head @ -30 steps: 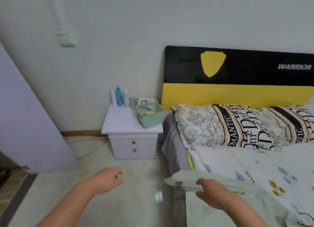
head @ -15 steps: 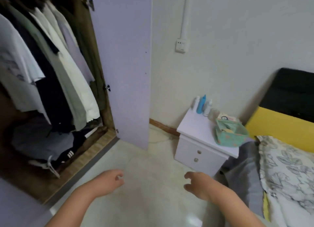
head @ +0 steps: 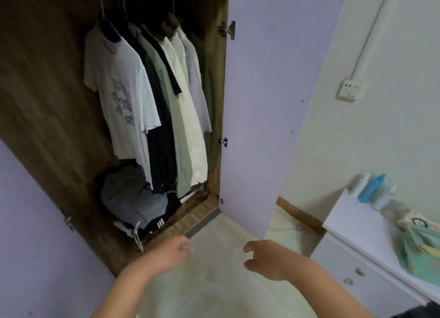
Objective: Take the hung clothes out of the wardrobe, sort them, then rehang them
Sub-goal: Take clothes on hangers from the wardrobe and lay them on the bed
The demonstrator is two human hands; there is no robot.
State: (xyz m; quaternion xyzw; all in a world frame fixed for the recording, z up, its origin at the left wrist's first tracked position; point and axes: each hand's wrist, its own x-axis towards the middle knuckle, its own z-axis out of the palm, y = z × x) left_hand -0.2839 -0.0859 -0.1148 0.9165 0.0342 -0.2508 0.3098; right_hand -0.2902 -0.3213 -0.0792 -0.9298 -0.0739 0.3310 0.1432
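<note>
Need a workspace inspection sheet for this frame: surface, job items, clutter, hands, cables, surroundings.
Surface: pale tiled floor, bare where visible.
Job's things: hung clothes on the rail inside the open wardrobe; white printed T-shirt at the front, dark and pale shirts behind.
Clutter: heap of grey and black garments on the wardrobe bottom.
Grippers: left hand and right hand hold nothing, fingers loosely curled, apart from the clothes.
Cables: white conduit down to the wall socket.
Surroundings: lilac door; white nightstand with bottles.

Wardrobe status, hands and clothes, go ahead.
Left hand and right hand empty, fingers loosely curled, low before the open wardrobe. Hung clothes all on the rail, untouched. Nothing in the way.
</note>
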